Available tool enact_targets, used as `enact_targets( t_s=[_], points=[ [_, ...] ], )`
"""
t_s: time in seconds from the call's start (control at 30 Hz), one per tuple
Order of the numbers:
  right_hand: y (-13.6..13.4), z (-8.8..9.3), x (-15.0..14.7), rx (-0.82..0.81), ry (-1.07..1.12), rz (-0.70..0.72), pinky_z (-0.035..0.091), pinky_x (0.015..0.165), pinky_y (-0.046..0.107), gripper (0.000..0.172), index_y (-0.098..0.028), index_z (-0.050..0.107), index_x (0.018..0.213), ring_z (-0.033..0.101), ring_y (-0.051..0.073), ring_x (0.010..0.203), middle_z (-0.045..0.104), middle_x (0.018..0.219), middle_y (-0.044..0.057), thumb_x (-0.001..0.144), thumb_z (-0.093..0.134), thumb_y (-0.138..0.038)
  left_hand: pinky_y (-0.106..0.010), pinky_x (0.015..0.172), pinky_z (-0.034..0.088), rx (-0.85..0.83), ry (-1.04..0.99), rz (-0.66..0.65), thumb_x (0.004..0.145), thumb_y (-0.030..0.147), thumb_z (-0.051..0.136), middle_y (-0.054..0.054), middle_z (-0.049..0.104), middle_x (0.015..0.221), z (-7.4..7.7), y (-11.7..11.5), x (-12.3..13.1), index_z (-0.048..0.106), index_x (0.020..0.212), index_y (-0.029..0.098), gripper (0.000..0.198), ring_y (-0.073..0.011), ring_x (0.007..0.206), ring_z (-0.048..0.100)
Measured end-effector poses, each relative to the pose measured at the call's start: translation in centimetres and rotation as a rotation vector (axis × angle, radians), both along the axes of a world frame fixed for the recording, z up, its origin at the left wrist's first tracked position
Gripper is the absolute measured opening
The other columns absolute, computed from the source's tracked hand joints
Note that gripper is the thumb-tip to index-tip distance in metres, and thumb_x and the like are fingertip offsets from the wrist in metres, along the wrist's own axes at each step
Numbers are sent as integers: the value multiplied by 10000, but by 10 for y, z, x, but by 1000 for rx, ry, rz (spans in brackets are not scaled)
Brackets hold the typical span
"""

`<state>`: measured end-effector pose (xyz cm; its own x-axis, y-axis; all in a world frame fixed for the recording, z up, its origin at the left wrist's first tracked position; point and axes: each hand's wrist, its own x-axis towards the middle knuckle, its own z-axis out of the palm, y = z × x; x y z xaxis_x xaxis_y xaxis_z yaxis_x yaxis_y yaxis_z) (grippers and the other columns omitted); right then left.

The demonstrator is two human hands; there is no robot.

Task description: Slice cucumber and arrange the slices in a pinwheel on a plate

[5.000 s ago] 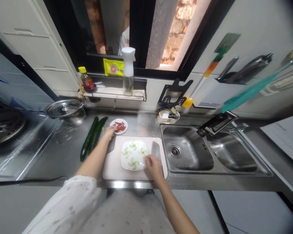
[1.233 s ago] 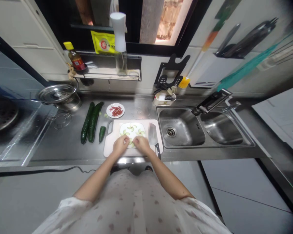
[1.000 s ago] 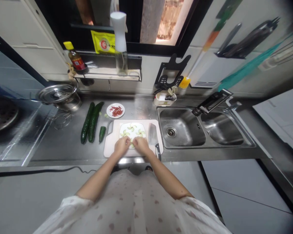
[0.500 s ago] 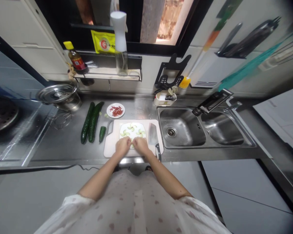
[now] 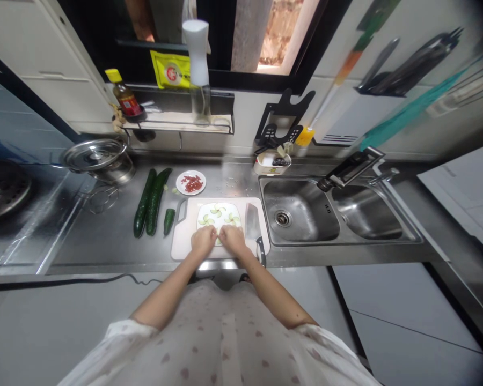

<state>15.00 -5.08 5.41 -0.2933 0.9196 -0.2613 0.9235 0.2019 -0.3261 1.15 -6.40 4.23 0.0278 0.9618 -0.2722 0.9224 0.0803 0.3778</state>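
Observation:
Both my hands work close together over the near side of a white plate (image 5: 203, 210), which lies on a pale cutting board (image 5: 185, 244). My left hand (image 5: 204, 240) is closed, its fingertips pinched near the plate's middle. Opposite it, my right hand (image 5: 232, 239) is pinched too; what either holds is hidden or too small to name. Cucumber slices (image 5: 218, 209) form curved pinwheel patterns on the plate, with some pale green showing between my hands. A cleaver (image 5: 251, 220) with a black handle rests on the board's right side.
Left of the board lie two whole cucumbers (image 5: 149, 203) and a short cucumber piece (image 5: 169, 221). Behind it stands a small plate of red bits (image 5: 190, 183). A double sink (image 5: 301, 209) adjoins on the right; a lidded steel pot (image 5: 100, 161) stands back left.

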Motion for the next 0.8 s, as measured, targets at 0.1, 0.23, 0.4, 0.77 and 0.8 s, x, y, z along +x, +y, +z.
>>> enact_targets(
  t_s=[0.1, 0.23, 0.4, 0.77, 0.8],
  points=[
    [2, 1, 2, -11, 2, -21, 292, 768, 290, 200, -174, 636, 925, 572, 186, 877, 681, 963, 81, 909, 467, -281, -264, 696, 372, -13, 1, 6, 886, 358, 491, -44, 664, 922, 0, 1, 0, 608, 891, 225, 177, -191, 877, 589],
    [4, 1, 3, 0, 18, -25, 290, 769, 292, 182, -178, 631, 927, 573, 189, 895, 683, 962, 76, 896, 481, -278, -268, 704, 372, -16, -12, 12, 878, 358, 502, -45, 662, 917, 0, 1, 0, 608, 886, 224, 171, -195, 877, 589],
    [3, -1, 2, -22, -6, -20, 294, 779, 293, 177, -180, 635, 918, 581, 189, 888, 687, 945, 77, 895, 492, -282, -268, 713, 378, -23, -15, 12, 875, 370, 507, -47, 666, 934, 2, 1, 0, 612, 895, 231, 175, -197, 889, 591],
    [4, 2, 2, -9, -12, -21, 297, 775, 291, 194, -175, 641, 923, 576, 193, 891, 684, 972, 90, 901, 468, -259, -267, 714, 378, -16, -49, 30, 881, 336, 495, -42, 674, 937, 2, 0, 0, 619, 914, 238, 162, -193, 891, 593],
    [4, 2, 2, -8, -10, -20, 297, 778, 291, 195, -176, 641, 927, 576, 194, 896, 684, 974, 90, 902, 470, -266, -267, 719, 380, -19, -48, 32, 880, 336, 498, -43, 675, 937, 2, 0, 0, 621, 920, 237, 163, -193, 895, 593]
  ],
)
